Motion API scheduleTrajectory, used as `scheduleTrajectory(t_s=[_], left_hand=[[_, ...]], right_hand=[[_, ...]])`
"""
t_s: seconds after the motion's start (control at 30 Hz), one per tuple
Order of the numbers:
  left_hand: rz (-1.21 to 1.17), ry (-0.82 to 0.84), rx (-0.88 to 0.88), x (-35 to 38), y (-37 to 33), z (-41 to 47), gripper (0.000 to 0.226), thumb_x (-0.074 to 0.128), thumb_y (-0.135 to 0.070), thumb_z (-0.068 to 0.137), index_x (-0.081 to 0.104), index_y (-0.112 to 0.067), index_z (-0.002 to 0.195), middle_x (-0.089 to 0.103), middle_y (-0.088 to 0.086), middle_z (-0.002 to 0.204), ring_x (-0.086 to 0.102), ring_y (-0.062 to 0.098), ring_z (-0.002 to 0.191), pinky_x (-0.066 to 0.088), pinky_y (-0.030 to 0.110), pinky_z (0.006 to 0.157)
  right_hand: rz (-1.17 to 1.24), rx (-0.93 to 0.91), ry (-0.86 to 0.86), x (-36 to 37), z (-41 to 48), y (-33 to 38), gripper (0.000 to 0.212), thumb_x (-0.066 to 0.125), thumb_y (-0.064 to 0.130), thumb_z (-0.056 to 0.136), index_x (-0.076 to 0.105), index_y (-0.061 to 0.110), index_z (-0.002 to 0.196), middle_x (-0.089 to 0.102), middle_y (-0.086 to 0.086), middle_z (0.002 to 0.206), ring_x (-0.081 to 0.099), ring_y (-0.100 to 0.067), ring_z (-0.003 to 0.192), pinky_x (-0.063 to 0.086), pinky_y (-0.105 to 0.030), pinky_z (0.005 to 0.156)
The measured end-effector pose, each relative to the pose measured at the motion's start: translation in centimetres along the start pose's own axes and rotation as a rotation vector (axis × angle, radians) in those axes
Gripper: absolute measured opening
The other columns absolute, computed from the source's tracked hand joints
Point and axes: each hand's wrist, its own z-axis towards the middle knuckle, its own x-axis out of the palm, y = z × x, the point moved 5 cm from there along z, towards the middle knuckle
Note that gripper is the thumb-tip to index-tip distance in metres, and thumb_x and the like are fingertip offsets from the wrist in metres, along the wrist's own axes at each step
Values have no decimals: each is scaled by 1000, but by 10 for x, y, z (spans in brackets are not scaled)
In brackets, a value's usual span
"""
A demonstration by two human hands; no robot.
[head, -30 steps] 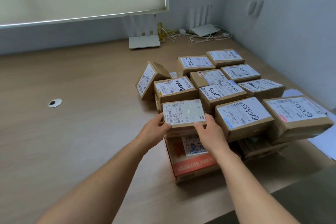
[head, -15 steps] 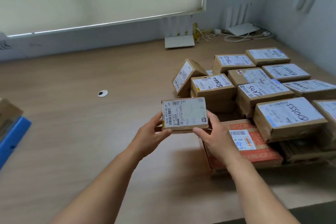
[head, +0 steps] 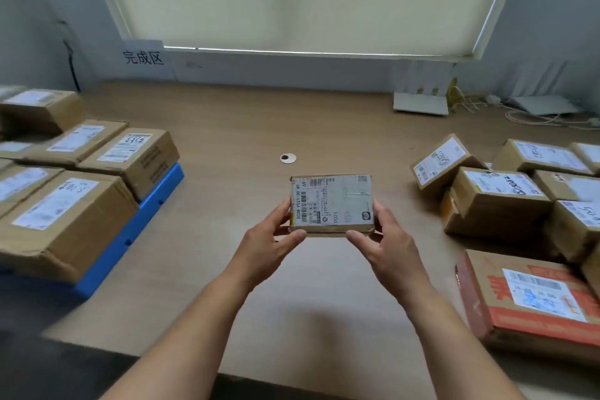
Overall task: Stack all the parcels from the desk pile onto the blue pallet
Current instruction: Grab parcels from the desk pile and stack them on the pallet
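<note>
A small flat cardboard parcel (head: pixel 331 203) with a white shipping label is held above the middle of the desk. My left hand (head: pixel 271 245) grips its left side and my right hand (head: pixel 386 243) grips its right side, thumbs on the near edge. The blue pallet (head: pixel 143 221) lies at the left with several brown parcels (head: pixel 65 221) stacked on it. The desk pile (head: pixel 500 198) of labelled parcels sits at the right, with an orange-and-brown box (head: pixel 532 299) at its near end.
A round cable grommet (head: pixel 287 158) sits in the wooden desk (head: pixel 246 127) behind the parcel. White routers (head: pixel 420 104) and cables lie at the back right. A wall sign (head: pixel 143 57) with black characters hangs above the pallet. The desk's front edge runs below my arms.
Both hands lifted the small parcel off the pile and carried it left to mid-desk. The view swung left, bringing the pallet and its parcels into sight.
</note>
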Motion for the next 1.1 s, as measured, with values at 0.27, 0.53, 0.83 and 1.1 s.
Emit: scheduleTrajectory(t_s=[0.27, 0.53, 0.83, 1.1], left_hand=[[49, -164, -7, -117, 31, -52, 64, 60, -24, 91, 28, -36, 145, 46, -22, 120, 47, -22, 88, 40, -3, 68], [67, -266, -18, -219, 68, -102, 63, 58, -25, 92, 27, -36, 145, 48, -21, 125, 46, -21, 90, 39, 0, 73], [55, -365, -19, -302, 95, -122, 59, 58, -27, 92, 31, -39, 143, 49, -19, 129, 48, -5, 111, 38, 18, 95], [71, -419, -72, -375, 129, -97, 57, 57, -28, 92, 31, -42, 141, 49, -24, 122, 45, 1, 116, 38, 25, 97]], right_hand=[[7, -148, 76, 93, -8, 86, 63, 69, 22, 84, 40, 23, 139, 60, 3, 123, 58, -14, 108, 46, -29, 94], [73, -243, 142, 186, -26, 160, 61, 69, 21, 85, 41, 24, 139, 61, 3, 123, 60, -15, 105, 46, -22, 87], [161, -291, 144, 256, -23, 219, 58, 70, 22, 83, 45, 25, 136, 63, 6, 119, 62, -14, 103, 48, -23, 85], [215, -306, 190, 333, 14, 255, 49, 69, 22, 84, 50, 21, 130, 62, 7, 116, 60, -10, 102, 46, -13, 79]])
